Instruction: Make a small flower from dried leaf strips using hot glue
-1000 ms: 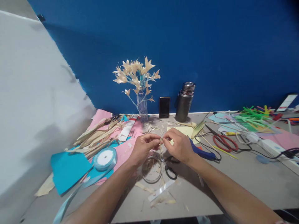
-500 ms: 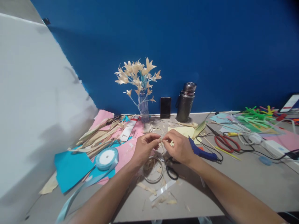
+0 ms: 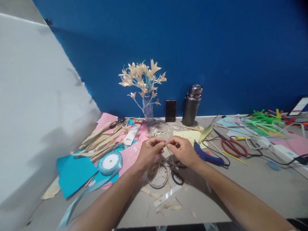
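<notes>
Not a huge change from a second ago; the thin pale strand (image 3: 171, 156) was hanging pretty much straight down from the fingertips, and now it slants off toward the right hand (image 3: 184, 151); the whole view has nudged a touch too, so everything on the table (image 3: 243, 195) sits slightly further right. Both hands are up close, fingertips meeting in the middle; the left hand (image 3: 149, 152) has thumb and forefinger pinched together on the top of the strand; the right one is pinched there as well, its fingers curled with a small gap showing behind the tips; too tiny to tell whether the two sets of tips actually touch. So the strand's top end is right between the hands, above the table, with the rest dangling below.

Just below there's a wire coil (image 3: 158, 187), with some black-handled scissors (image 3: 179, 183) beside it; a shiny white strip (image 3: 167, 196) lies nearer the person, pale scraps (image 3: 176, 208) around it; the blue glue gun (image 3: 209, 158) is just past the right hand; over by the left forearm, a ribbon spool (image 3: 109, 163) sits on coloured paper, its tail trailing down.
</notes>
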`<state>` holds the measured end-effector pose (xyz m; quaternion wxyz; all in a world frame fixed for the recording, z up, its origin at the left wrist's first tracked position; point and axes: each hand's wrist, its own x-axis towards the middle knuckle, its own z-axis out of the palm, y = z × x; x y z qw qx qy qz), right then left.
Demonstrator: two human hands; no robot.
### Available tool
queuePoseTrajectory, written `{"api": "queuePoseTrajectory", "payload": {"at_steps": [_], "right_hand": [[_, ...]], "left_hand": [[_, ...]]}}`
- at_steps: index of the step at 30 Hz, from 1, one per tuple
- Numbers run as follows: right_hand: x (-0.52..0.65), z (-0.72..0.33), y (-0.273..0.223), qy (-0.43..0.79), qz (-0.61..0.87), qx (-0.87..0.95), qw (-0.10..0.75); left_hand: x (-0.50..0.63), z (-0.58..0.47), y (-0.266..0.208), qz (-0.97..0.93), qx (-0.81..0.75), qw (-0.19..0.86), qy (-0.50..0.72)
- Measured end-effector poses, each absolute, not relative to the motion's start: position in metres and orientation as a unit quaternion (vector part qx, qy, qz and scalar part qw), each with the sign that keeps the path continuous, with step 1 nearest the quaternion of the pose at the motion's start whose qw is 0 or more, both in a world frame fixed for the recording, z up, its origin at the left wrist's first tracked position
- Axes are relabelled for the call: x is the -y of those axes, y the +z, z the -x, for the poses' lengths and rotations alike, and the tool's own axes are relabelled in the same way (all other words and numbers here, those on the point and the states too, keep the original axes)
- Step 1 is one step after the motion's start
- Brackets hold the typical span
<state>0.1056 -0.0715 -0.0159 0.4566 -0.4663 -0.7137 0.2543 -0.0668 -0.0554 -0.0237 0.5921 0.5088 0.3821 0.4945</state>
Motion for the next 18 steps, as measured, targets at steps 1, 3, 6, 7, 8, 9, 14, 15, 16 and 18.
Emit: {"api": "queuePoseTrajectory", "payload": {"at_steps": [1, 3, 6, 7, 8, 9, 14, 15, 16, 18], "right_hand": [[0.0712, -0.1055, -0.0156, 0.266, 0.466, 0.709, 0.457], [0.0708, -0.1055, -0.0154, 0.282, 0.464, 0.706, 0.456], [0.0699, -0.1068, -0.0156, 0.278, 0.461, 0.713, 0.449], [0.0696, -0.1076, -0.0157, 0.266, 0.462, 0.719, 0.446], [0.0692, -0.1085, -0.0157, 0.248, 0.462, 0.727, 0.443], [0.0689, -0.1095, -0.0155, 0.228, 0.462, 0.735, 0.442], [0.0692, -0.1122, -0.0127, 0.156, 0.458, 0.753, 0.446], [0.0698, -0.1121, -0.0125, 0.143, 0.458, 0.756, 0.446], [0.0703, -0.1117, -0.0128, 0.127, 0.456, 0.760, 0.445], [0.0713, -0.1106, -0.0147, 0.084, 0.453, 0.774, 0.434]], "left_hand": [[0.0559, 0.0665, -0.0228, -0.510, -0.384, 0.591, 0.494], [0.0570, 0.0661, -0.0211, -0.512, -0.388, 0.588, 0.492], [0.0574, 0.0659, -0.0208, -0.513, -0.393, 0.585, 0.491], [0.0572, 0.0659, -0.0213, -0.513, -0.392, 0.585, 0.491], [0.0569, 0.0659, -0.0218, -0.513, -0.390, 0.586, 0.492], [0.0566, 0.0658, -0.0222, -0.512, -0.386, 0.587, 0.494], [0.0573, 0.0652, -0.0197, -0.513, -0.391, 0.578, 0.499], [0.0579, 0.0651, -0.0185, -0.518, -0.396, 0.571, 0.499], [0.0586, 0.0651, -0.0173, -0.525, -0.401, 0.562, 0.498], [0.0598, 0.0652, -0.0154, -0.541, -0.409, 0.541, 0.498]]}}
